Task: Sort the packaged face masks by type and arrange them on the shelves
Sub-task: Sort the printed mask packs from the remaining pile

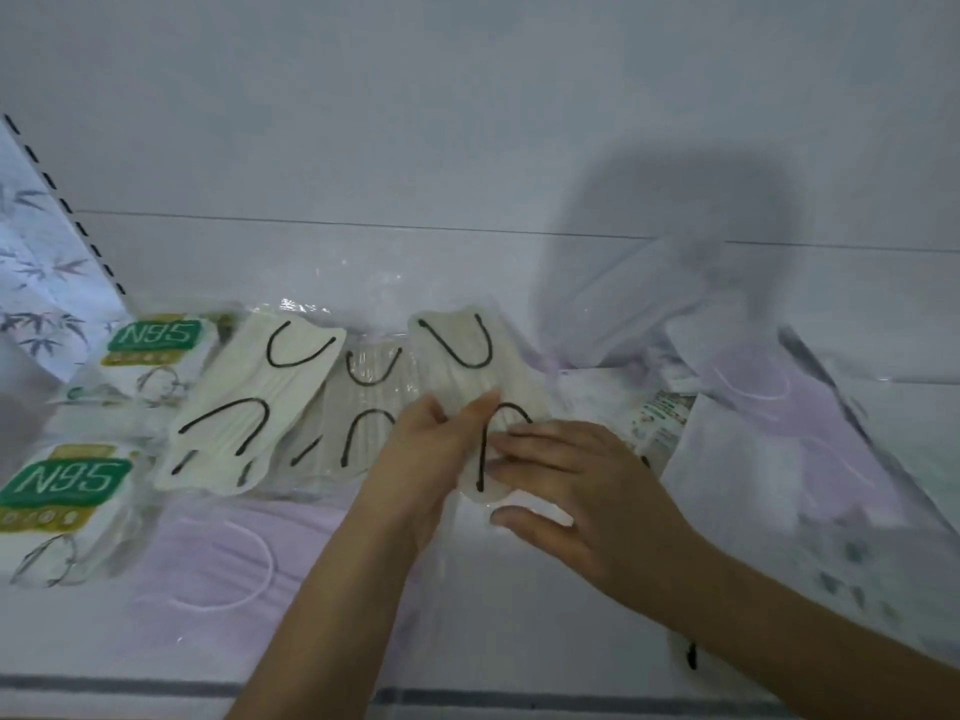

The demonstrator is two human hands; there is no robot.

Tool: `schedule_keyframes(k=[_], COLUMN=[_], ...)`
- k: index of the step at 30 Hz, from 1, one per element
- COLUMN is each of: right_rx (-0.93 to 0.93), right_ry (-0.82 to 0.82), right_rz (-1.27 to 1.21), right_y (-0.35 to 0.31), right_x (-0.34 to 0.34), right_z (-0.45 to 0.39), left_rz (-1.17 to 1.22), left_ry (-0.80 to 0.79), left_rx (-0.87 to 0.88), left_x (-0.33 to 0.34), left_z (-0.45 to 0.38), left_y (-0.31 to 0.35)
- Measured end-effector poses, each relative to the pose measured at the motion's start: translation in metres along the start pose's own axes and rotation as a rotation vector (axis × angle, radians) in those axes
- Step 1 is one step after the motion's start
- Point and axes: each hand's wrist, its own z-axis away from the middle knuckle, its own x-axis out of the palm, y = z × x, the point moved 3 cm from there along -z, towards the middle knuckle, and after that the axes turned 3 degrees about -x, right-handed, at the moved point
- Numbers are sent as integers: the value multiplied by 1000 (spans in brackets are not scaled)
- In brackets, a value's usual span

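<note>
Leftmost, two green-labelled N95 packs, one behind (156,340) and one in front (62,491), lie stacked at the shelf's left end, apparently a group already sorted. Just right of them, a cream mask with black ear loops (249,402) lies in its clear wrapper, overlapping a second one of the same kind (363,407); these look laid side by side to build a row by type. Next, the left hand (421,459) pinches the edge of a third cream mask (467,366), fingers curled round the wrapper, likely steadying it. Right hand (576,491) rests flat on the same pack's lower end, fingers straight and spread, seemingly pressing it down into line with its neighbours. Lilac masks with white loops lie on either side: one in front (218,553), another far right (779,407), probably unsorted. White shelf (467,652) bears everything.
</note>
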Motion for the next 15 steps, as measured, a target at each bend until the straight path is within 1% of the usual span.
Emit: schedule_keyframes(k=[1,3,5,6,8,10,11,12,13,15], right_rx=[20,124,260,307,364,379,393,408,421,421], right_ry=[-24,24,51,21,-140,-325,-379,-402,-414,-431], right_rz=[-28,-124,-234,-238,-86,144,223,275,306,303], right_y=[0,9,23,31,49,69,78,87,95,105], right_x=[0,-4,-8,-7,0,11,17,23,29,41], right_z=[1,-4,-12,-15,-17,-17,-19,-22,-27,-38], left_rz=[-143,-407,-574,-656,-825,-947,-954,-927,-884,-795], left_ry=[116,320,401,434,533,684,740,753,716,566], left_rx=[70,177,218,218,247,369,456,529,588,654], left_x=[-10,-35,-63,-75,-94,-97,-91,-81,-68,-39], left_z=[-1,-9,-19,-24,-32,-32,-28,-23,-19,-11], left_y=[5,18,32,37,42,41,41,41,40,33])
